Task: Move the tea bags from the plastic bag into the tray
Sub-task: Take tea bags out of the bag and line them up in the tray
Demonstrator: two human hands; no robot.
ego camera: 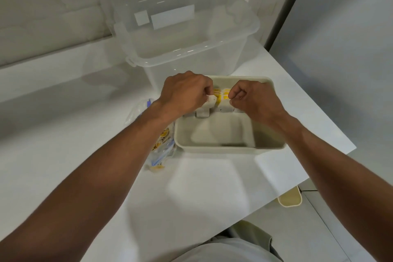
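As both hands [185, 93] [256, 100] pinch tea bags [222, 94], tray [229, 149] sits near table [312, 125] edge.

i see the left hand [185, 93] and right hand [253, 100], both pinching tea bags [221, 94], crowding the far half of the tray [229, 149], so that end is blocked from above. the tray's near half lies open to a straight drop. the bin [191, 49] stands just behind the tray, walling off the far side. the bag [163, 149] lies against the tray's left wall under the left forearm. the table [191, 198] nearer me is open surface.
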